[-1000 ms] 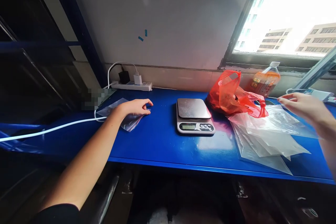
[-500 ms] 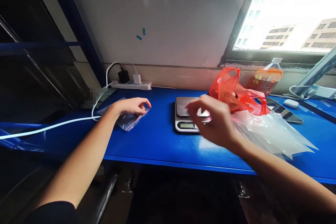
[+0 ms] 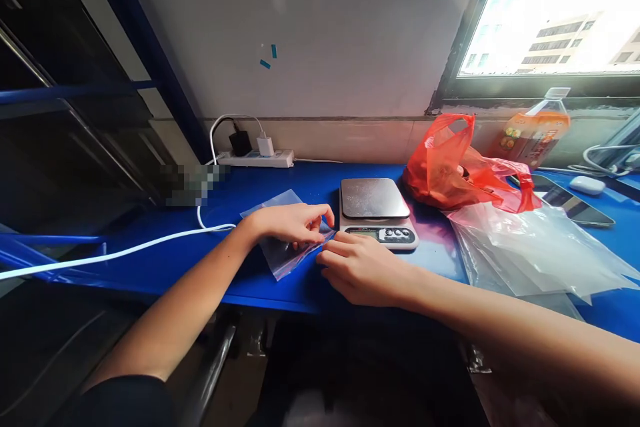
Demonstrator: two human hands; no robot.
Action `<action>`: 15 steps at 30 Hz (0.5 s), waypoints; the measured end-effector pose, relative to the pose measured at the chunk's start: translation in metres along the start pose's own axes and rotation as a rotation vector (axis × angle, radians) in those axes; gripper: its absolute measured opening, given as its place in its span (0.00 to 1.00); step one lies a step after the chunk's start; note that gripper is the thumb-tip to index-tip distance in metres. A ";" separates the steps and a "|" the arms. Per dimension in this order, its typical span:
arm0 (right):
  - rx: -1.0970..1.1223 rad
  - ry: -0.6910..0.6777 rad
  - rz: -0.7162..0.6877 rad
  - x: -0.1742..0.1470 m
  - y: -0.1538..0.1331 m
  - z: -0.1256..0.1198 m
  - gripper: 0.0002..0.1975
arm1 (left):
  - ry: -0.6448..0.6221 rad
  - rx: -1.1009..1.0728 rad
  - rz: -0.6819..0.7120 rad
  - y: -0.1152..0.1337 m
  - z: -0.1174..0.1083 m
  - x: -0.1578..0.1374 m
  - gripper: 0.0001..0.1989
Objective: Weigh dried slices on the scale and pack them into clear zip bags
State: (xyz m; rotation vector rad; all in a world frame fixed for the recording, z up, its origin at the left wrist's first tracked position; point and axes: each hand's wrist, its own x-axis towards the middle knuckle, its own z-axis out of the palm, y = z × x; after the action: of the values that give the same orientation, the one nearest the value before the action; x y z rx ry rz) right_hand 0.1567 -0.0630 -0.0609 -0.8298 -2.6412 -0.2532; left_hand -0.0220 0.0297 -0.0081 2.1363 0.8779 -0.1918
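A clear zip-lock bag (image 3: 281, 255) lies tilted over the blue table, left of a kitchen scale (image 3: 375, 199). My left hand (image 3: 295, 221) pinches the bag near its zip edge, with thumb and fingertips together. From the right, my right hand (image 3: 357, 267) meets the same edge, its fingers curled and closed at the bag's corner. Its fingertips are partly hidden, just in front of the scale. The scale's metal plate has nothing on it, and my right hand covers a bit of its lower left front.
A red plastic bag (image 3: 445, 170) stands right of the scale, behind a stack of clear bags (image 3: 530, 253). Farther right are a drink bottle (image 3: 540, 130), a phone (image 3: 575, 203) and a white case (image 3: 587, 185). A power strip (image 3: 257, 159) and white cable (image 3: 150, 243) are left.
My right hand has come down and left from over the scale to the bag's edge. My left hand has carried the bag right, towards the scale. The view has shifted slightly.
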 end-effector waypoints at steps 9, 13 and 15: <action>0.148 -0.018 0.097 0.007 -0.012 -0.002 0.14 | 0.002 0.147 -0.011 0.003 -0.003 -0.011 0.16; 0.189 -0.019 0.169 0.009 -0.016 -0.002 0.19 | 0.007 0.114 -0.042 0.002 -0.002 -0.009 0.10; 0.166 -0.051 0.178 0.009 -0.017 -0.002 0.19 | 0.009 0.107 -0.036 0.001 -0.002 -0.009 0.08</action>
State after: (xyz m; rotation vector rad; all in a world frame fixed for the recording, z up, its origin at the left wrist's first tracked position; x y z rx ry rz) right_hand 0.1402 -0.0731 -0.0563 -1.0183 -2.5708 0.0332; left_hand -0.0281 0.0256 -0.0024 2.2226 0.9305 -0.2527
